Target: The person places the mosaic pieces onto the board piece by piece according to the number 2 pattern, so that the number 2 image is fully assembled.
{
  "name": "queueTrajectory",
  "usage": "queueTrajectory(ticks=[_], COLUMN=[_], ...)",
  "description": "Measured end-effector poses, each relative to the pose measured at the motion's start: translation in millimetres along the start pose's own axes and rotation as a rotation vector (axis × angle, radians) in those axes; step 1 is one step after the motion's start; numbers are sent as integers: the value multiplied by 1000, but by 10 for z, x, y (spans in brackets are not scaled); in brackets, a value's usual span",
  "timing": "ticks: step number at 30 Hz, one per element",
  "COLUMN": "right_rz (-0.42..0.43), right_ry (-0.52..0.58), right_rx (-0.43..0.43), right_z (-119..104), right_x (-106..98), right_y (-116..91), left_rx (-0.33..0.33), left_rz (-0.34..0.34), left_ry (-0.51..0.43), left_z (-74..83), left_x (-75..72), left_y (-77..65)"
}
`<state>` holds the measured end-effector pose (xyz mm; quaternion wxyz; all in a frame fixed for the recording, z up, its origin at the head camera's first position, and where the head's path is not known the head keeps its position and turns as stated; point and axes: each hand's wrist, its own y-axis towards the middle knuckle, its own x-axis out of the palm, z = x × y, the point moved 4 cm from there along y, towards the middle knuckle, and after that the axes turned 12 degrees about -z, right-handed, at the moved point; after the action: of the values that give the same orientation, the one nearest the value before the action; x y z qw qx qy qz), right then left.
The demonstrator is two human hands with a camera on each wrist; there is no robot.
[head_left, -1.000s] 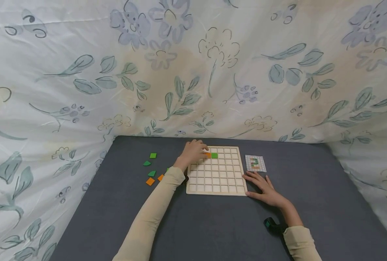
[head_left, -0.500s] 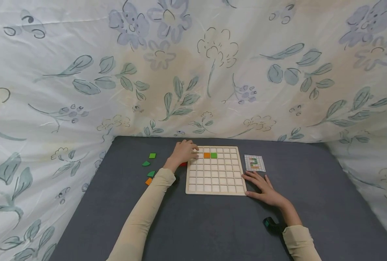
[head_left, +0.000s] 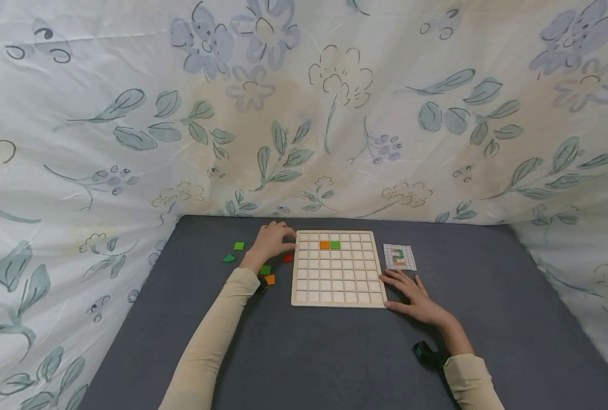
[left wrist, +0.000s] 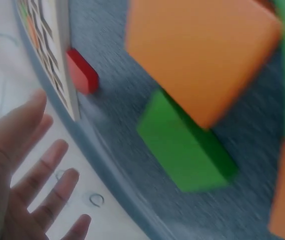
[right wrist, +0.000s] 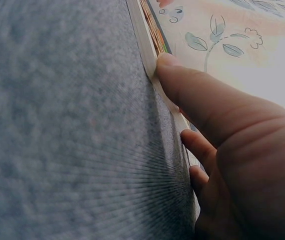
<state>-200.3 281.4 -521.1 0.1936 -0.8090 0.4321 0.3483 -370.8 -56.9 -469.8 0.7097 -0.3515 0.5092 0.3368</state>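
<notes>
Left of the wooden grid board (head_left: 337,280), my left hand (head_left: 271,239) hovers over the table with nothing in its grasp. Its fingers are spread in the left wrist view, apart from a red piece (left wrist: 82,71), a green block (left wrist: 182,145) and an orange block (left wrist: 197,55). An orange square (head_left: 324,245) and a green square (head_left: 335,245) sit side by side in the board's second row. My right hand (head_left: 417,299) rests at the board's right edge, fingers extended. Its thumb touches the board's corner in the right wrist view.
A small printed pattern card (head_left: 399,257) lies right of the board. Several green and orange pieces lie left of it, including a green square (head_left: 239,246) and a green curved piece (head_left: 229,258); the left forearm hides some. A floral cloth (head_left: 335,114) hangs behind the dark table (head_left: 329,353).
My left hand has moved left off the board, uncovering the orange square in the second row and the red piece beside the board. My right hand has stayed at the board's edge.
</notes>
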Motion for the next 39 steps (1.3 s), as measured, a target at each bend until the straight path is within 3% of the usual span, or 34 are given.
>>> queueTrajectory(ticks=[15,39], right_rz=[6,10], right_ry=[-10,-12], right_rx=[-2,19], right_z=[-4,-13], right_x=[2,4], right_y=[-8,-6], left_rx=[-30,-69], left_rz=[33,70], left_ry=[7,-72], left_z=[-328,-793], left_x=[-47,-84], left_y=[-216,-616])
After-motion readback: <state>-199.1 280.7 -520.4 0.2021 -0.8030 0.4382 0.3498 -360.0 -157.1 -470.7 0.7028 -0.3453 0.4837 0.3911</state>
